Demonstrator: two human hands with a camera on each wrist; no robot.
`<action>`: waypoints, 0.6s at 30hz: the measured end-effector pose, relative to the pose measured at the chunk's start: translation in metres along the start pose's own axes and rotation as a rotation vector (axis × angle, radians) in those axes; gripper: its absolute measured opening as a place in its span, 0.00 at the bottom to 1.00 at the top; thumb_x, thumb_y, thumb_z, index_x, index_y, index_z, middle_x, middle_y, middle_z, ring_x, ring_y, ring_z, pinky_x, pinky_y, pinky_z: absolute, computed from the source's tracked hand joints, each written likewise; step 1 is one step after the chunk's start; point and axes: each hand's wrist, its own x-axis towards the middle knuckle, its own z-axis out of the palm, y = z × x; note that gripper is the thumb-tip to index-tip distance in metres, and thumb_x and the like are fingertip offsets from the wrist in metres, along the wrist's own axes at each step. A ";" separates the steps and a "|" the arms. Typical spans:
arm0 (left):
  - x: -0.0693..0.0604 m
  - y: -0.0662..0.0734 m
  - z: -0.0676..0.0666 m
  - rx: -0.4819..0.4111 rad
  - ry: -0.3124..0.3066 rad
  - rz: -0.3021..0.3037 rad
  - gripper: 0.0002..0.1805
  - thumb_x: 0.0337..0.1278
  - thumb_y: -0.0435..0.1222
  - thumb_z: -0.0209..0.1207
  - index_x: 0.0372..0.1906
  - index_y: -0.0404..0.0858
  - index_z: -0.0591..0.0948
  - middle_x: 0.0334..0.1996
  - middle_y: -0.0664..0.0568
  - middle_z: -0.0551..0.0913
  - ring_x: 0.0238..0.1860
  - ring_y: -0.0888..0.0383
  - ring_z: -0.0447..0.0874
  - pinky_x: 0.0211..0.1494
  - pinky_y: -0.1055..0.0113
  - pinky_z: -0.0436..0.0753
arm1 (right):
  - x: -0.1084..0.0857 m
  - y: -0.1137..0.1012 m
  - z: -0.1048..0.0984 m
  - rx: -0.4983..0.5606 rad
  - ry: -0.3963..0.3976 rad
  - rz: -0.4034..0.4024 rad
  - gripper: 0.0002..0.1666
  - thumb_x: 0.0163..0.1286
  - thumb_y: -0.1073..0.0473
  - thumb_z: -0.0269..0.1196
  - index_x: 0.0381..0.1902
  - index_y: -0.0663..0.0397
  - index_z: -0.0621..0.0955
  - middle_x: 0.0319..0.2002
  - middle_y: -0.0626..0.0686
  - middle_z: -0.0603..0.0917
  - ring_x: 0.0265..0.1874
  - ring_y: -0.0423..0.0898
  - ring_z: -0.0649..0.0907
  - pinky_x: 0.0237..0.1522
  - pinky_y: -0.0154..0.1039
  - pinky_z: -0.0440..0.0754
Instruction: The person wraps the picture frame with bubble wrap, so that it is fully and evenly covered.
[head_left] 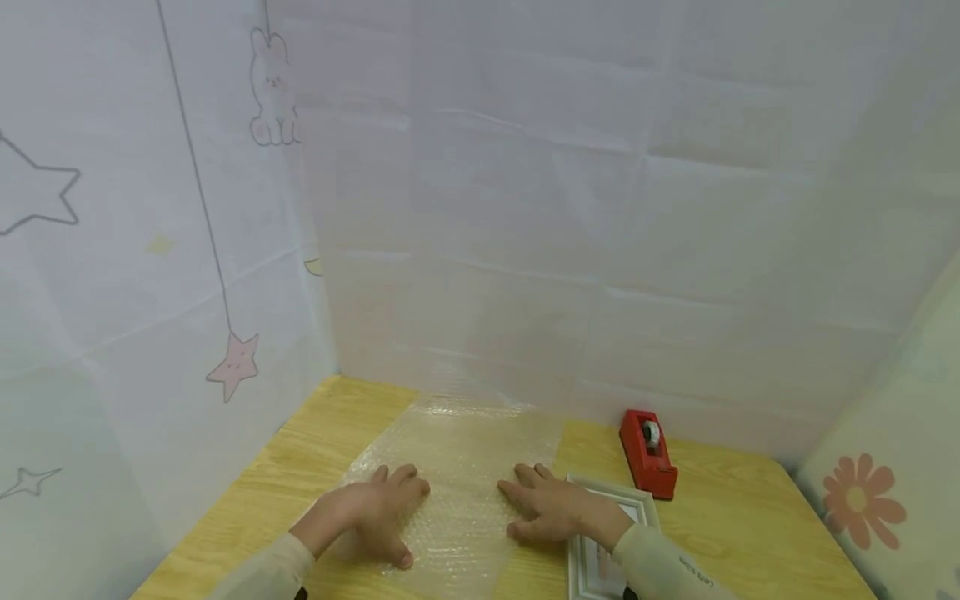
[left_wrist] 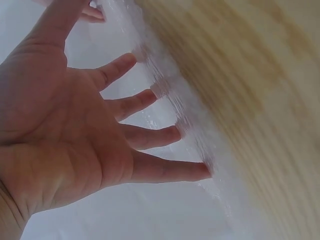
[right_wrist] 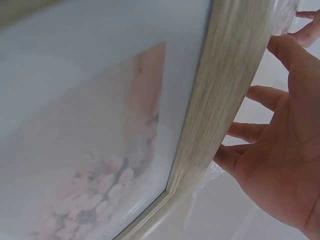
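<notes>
A sheet of clear bubble wrap (head_left: 457, 467) lies spread over the wooden table in the head view. On its left side rests my left hand (head_left: 386, 508), fingers spread; in the left wrist view its fingertips (left_wrist: 172, 134) touch the wrap. My right hand (head_left: 543, 504) lies with spread fingers at the wrap's right side. Under the right wrist and sleeve is a pale picture frame (head_left: 577, 575), partly covered by the arm. The right wrist view shows its wood-grain border (right_wrist: 220, 75) and a floral picture (right_wrist: 95, 195) inside. Neither hand grips anything.
A red tape dispenser (head_left: 648, 458) with a roll of tape stands behind the picture frame on the right. The yellowish wooden table (head_left: 750, 517) meets pale cloth walls (head_left: 510, 208) at the back and sides, printed with stars, a rabbit and a flower.
</notes>
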 end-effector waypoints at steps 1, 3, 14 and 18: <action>0.002 -0.001 -0.001 0.003 -0.004 0.000 0.52 0.40 0.58 0.78 0.69 0.42 0.67 0.71 0.40 0.60 0.65 0.16 0.56 0.51 0.25 0.73 | 0.000 0.000 0.000 0.003 -0.002 0.001 0.47 0.72 0.27 0.54 0.81 0.40 0.61 0.79 0.62 0.56 0.74 0.70 0.58 0.60 0.71 0.68; 0.005 -0.004 -0.004 0.001 -0.013 0.000 0.52 0.39 0.58 0.79 0.69 0.42 0.68 0.70 0.41 0.61 0.65 0.18 0.57 0.52 0.27 0.73 | 0.000 0.000 0.000 0.003 0.004 0.003 0.47 0.72 0.27 0.54 0.81 0.40 0.62 0.78 0.62 0.56 0.73 0.70 0.58 0.60 0.71 0.68; 0.027 -0.019 -0.011 0.027 -0.051 0.015 0.53 0.37 0.57 0.80 0.69 0.44 0.68 0.72 0.41 0.59 0.65 0.33 0.62 0.55 0.35 0.75 | 0.003 0.002 -0.006 0.021 0.025 -0.004 0.44 0.75 0.32 0.57 0.79 0.47 0.65 0.76 0.66 0.59 0.71 0.74 0.61 0.64 0.66 0.67; 0.031 -0.023 -0.013 0.017 -0.053 0.012 0.52 0.37 0.56 0.80 0.69 0.44 0.68 0.73 0.39 0.57 0.68 0.29 0.59 0.58 0.33 0.73 | 0.007 0.003 -0.008 0.038 0.024 0.020 0.43 0.74 0.34 0.58 0.79 0.46 0.66 0.76 0.66 0.60 0.70 0.74 0.61 0.65 0.66 0.65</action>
